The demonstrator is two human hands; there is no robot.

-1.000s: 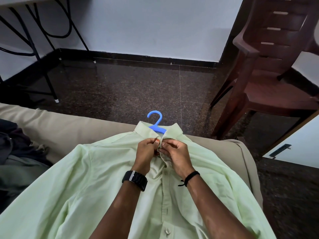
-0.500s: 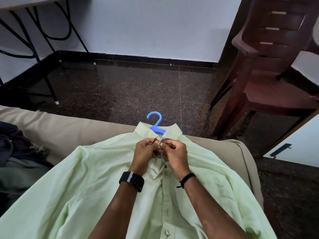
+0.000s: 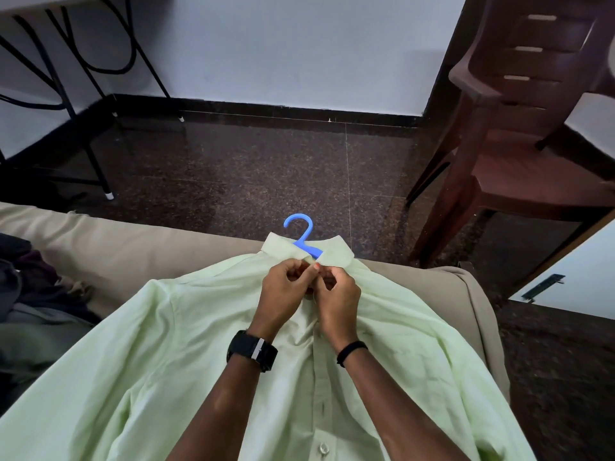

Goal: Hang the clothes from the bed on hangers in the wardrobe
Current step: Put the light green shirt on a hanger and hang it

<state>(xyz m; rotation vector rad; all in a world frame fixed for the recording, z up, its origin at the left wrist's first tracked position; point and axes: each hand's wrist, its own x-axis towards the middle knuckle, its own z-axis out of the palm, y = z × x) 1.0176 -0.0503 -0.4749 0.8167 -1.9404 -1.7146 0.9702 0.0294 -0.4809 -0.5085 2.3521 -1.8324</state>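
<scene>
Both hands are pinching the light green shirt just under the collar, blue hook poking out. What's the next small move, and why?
Probably finish fastening the top button. Both hands, left and right, pinch the placket of the shirt just below the collar, and the hanger is already inside with its hook out. Closing the neck should keep the shirt from slipping off when it is lifted from the bed.

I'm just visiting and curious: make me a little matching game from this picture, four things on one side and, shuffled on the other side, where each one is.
Things:
1. blue hanger hook
2. black watch
3. brown plastic chair
4. heap of dark clothes

Places:
A. on the dark floor, at the right of the view
B. sticking out of the collar of the pale green shirt
C. on the bed, at the left edge of the view
D. on the wrist of the left hand

Pairs: 1-B, 2-D, 3-A, 4-C
</scene>
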